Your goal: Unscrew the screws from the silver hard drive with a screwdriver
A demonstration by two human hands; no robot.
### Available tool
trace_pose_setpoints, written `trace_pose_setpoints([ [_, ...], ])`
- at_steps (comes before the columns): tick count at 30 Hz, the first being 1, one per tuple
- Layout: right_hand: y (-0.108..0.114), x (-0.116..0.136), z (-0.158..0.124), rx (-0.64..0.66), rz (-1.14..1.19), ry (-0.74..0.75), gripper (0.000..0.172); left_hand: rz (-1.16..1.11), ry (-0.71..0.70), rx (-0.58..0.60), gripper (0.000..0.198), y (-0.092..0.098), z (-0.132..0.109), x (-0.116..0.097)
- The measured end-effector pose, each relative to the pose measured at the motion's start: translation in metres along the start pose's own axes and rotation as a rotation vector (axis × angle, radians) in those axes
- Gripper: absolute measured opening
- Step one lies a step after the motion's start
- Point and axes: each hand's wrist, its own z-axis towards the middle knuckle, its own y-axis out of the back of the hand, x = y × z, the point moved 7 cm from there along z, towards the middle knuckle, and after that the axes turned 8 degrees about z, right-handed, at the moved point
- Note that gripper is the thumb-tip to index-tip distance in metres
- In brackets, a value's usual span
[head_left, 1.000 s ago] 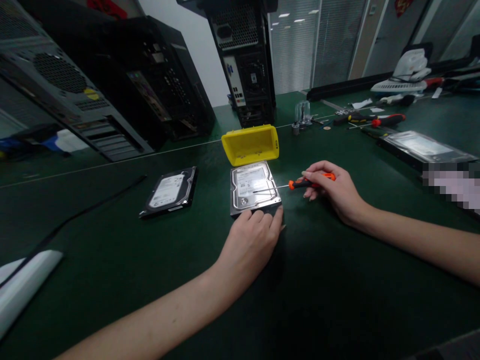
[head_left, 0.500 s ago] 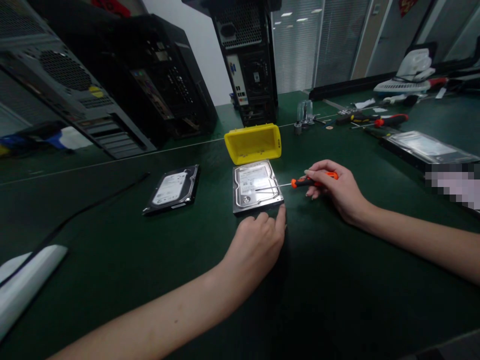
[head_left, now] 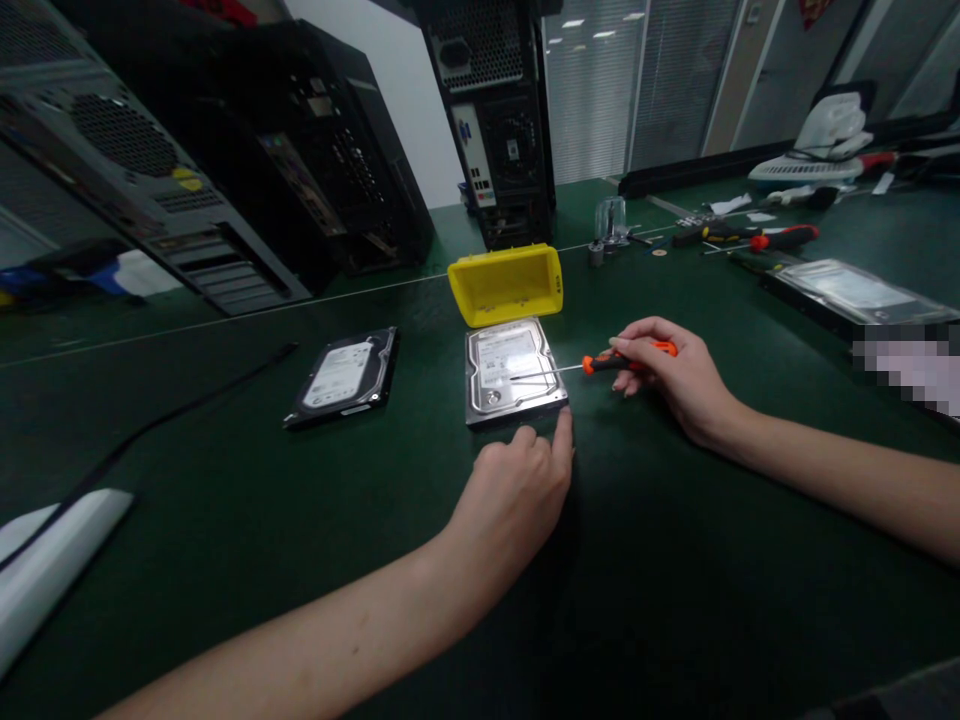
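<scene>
A silver hard drive (head_left: 499, 352) with a white label lies flat on the green table. My left hand (head_left: 521, 475) is at its near edge, index finger stretched out to the near right corner and the other fingers bent. The left thumb and some fingertips are hidden. In my right hand (head_left: 664, 375), shut around its handle, is an orange and black screwdriver (head_left: 619, 362). Its thin shaft points left across the drive's label; whether the tip touches cannot be made out. Directly behind the drive, a yellow bin (head_left: 506, 285) holds some tiny bits.
Left of centre lies another hard drive (head_left: 341, 375). Computer cases (head_left: 499, 130) stand at the back and left. A black cable (head_left: 172, 410) runs along the left. On the right are another drive (head_left: 855, 290), pliers (head_left: 784, 239) and small loose parts. A clear cup (head_left: 611, 222) stands behind.
Nearly everything is the same. Both hands, the screwdriver and the drive hold their places, with only a tiny shift of the view.
</scene>
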Motion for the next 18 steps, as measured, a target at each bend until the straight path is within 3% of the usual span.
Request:
trace_pose_setpoints([
  [10, 0.0003, 0.0003, -0.0003, -0.009, -0.005, 0.000, 0.026, -0.014, 0.021, 0.033, 0.048, 0.0049, 0.0076, -0.0068],
  [15, 0.0008, 0.0000, -0.0007, -0.011, -0.005, -0.011, 0.026, -0.014, 0.049, -0.028, 0.044, 0.0075, 0.0038, -0.0094],
  [18, 0.0007, -0.0004, -0.0004, -0.007, -0.004, -0.004, 0.026, -0.028, 0.049, -0.134, 0.032, 0.0103, -0.0010, -0.0008],
])
